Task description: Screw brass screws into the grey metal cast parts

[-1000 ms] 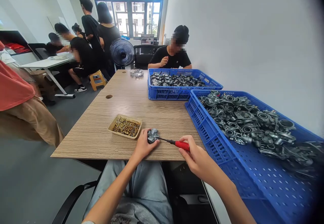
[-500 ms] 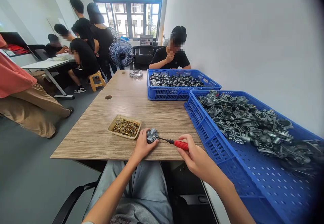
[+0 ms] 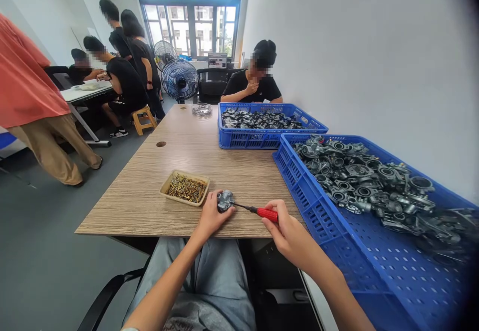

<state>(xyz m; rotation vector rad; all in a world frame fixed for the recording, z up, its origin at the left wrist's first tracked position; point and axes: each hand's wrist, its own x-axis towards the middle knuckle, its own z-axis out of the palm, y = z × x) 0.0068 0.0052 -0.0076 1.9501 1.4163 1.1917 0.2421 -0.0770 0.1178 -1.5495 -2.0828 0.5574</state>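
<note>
My left hand [image 3: 214, 215] is closed round a small grey metal casting [image 3: 225, 200], held on the wood-grain table [image 3: 142, 206] close to its front edge. In my right hand [image 3: 284, 229] is a screwdriver [image 3: 266, 214] with a red handle and dark shaft. The shaft points left and its tip meets the right side of the casting; the exact contact point is too small to make out. Just left of my left hand sits a cream tray [image 3: 184, 201] of small brass-coloured screw-like parts.
A blue crate [image 3: 318, 221] of metal castings [image 3: 359, 171] stands at my right, with another blue crate [image 3: 247, 139] behind it. A person [image 3: 252, 84] sits across the table. A fan [image 3: 180, 79] and several people are farther back left.
A person in an orange top at the left has shifted and stands more upright in view. My hands, the screwdriver and the casting look almost unchanged.
</note>
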